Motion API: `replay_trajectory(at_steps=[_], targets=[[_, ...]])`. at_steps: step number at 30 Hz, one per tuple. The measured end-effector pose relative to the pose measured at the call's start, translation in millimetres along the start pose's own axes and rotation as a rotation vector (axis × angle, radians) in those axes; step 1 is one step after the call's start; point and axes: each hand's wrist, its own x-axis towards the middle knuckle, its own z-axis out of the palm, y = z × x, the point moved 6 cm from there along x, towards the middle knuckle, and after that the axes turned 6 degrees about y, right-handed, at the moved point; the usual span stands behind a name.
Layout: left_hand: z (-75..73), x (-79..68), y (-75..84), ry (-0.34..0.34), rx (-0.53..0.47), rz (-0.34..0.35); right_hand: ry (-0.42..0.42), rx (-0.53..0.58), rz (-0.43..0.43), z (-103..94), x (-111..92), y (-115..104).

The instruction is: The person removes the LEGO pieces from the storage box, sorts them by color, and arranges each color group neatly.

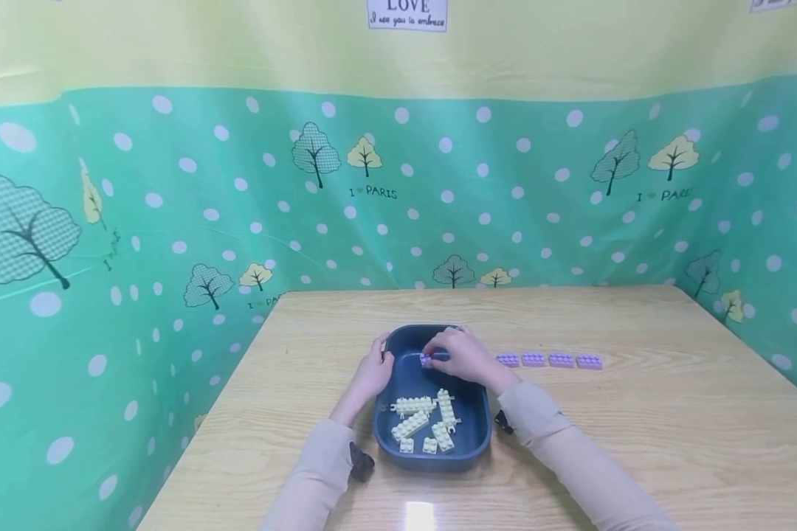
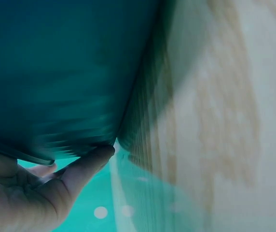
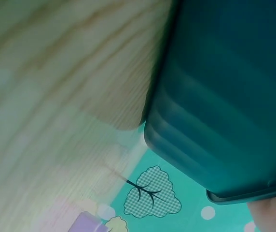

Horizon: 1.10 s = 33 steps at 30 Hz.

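A dark blue bin [image 1: 465, 435] stands on the table. My left hand [image 1: 374, 369] grips its left rim, with fingers against the outer wall in the left wrist view. Over the far part of the bin, my right hand [image 1: 461, 354] pinches a small purple building brick [image 1: 426, 361] between thumb and fingers. In the near half of the bin lie several cream building bricks [image 1: 413, 405], some long and some small and square. The right wrist view shows mostly the bin's outer wall [image 3: 225, 106], with only a bit of the hand at the corner.
To the right of the bin, several purple bricks [image 1: 561, 360] lie in a row on the wooden table [image 1: 671, 428]. A green dotted curtain [image 1: 538, 184] hangs behind the table and along its sides.
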Motion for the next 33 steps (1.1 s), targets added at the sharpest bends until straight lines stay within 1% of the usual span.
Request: replay_trajectory(at_steps=[2, 6, 12, 15, 18, 22, 25, 28, 33], targets=[[0.8, 0.5, -1.2, 0.001, 0.007, 0.001, 0.012, 0.027, 0.000, -0.6, -1, 0], [3.3, 1.6, -3.8, -0.001, 0.013, -0.005, 0.018, 0.087, 0.027, -1.5, -1, 2], [4.9, 1.0, -4.1, -0.006, 0.008, -0.008, 0.006, 0.124, 0.057, -4.2, -3, 4], [4.0, 0.0, -2.2, -0.005, 0.004, -0.007, -0.016, 0.164, 0.075, -7.3, -4, 3], [2.5, -0.4, -0.3, -0.001, 0.001, -0.009, -0.028, 0.231, 0.092, -13.2, -6, 0], [0.3, 1.0, 1.1, 0.004, 0.001, -0.007, -0.021, 0.281, 0.080, -22.5, -7, -5], [0.3, 2.3, 0.9, 0.007, 0.005, -0.007, 0.000, 0.270, 0.052, -29.2, -10, -6], [0.6, 3.2, 0.4, 0.009, 0.012, -0.007, 0.020, 0.233, 0.040, -35.6, -13, -4], [0.2, 2.9, 0.1, 0.007, 0.024, -0.008, 0.027, 0.224, 0.074, -44.4, -21, 2]])
